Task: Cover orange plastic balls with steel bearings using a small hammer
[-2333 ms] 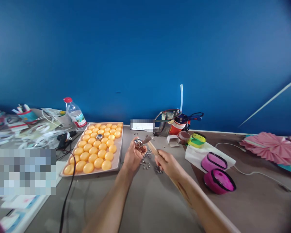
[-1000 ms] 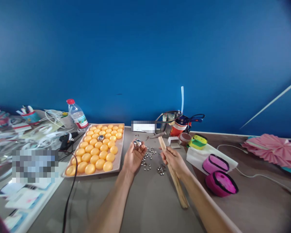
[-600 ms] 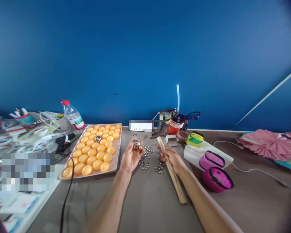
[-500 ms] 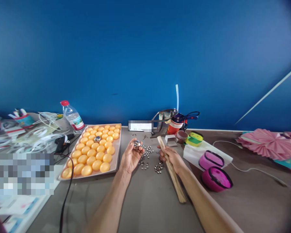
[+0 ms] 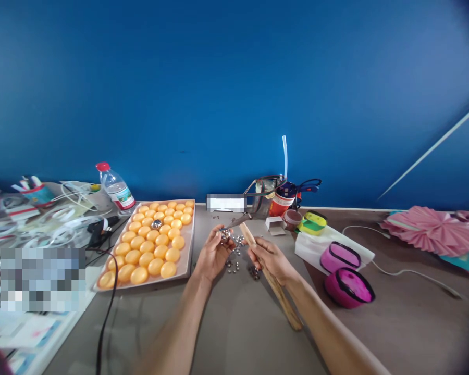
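My left hand (image 5: 213, 253) is curled around a small ball covered in shiny silver studs (image 5: 224, 234), held just above the grey table. My right hand (image 5: 269, 257) grips a long wooden-handled tool (image 5: 274, 285); its metal head (image 5: 239, 221) points up-left, close to the studded ball. Several loose silver studs (image 5: 234, 264) lie scattered on the table between and below both hands. To the left, a tray (image 5: 190, 245) holds rows of orange balls (image 5: 156, 249), with one silver studded ball (image 5: 156, 224) among them.
A water bottle (image 5: 116, 188), cables and a black glue gun (image 5: 97, 227) crowd the left. Cups with tools (image 5: 281, 200), a small white box (image 5: 274, 225) and a green-yellow case (image 5: 311, 223) stand at the back. Two pink cases (image 5: 347, 286) and a pink paper fan (image 5: 430, 232) lie on the right.
My right hand swung the tool leftward, bringing its metal head up against the studded ball in my left hand. The left hand stayed nearly in place.
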Tool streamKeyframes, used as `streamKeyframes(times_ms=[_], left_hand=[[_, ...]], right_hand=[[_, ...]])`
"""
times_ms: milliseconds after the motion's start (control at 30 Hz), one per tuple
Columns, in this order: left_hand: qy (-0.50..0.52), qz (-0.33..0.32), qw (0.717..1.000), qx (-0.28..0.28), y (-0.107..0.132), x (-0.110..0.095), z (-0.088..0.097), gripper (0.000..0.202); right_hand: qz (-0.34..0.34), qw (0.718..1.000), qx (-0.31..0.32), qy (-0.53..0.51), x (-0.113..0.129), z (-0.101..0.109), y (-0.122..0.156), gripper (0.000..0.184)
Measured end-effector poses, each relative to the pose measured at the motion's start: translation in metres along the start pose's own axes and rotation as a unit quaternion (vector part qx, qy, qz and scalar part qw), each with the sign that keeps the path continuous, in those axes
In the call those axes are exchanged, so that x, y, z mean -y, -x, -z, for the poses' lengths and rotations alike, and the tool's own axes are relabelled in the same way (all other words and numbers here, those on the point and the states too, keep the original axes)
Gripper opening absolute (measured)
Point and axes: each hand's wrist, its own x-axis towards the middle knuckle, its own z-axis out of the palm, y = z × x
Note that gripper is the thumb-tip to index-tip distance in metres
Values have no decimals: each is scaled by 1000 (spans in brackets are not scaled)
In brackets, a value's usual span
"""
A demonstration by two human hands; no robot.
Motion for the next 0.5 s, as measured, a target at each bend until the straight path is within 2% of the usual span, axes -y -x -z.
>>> streamKeyframes(times_ms=[100, 267, 500], left_hand=[[9, -4, 1000, 5, 0, -1, -1, 26], [8, -25, 999, -29, -1, -3, -1, 27], [22, -11, 999, -36, -2, -7, 4, 23]], right_hand=[[12, 1000, -5, -11, 2, 0, 0, 37], [-21, 999, -21, 32, 0, -3, -1, 36], [-20, 990, -52, -130, -11, 16, -10, 34]])
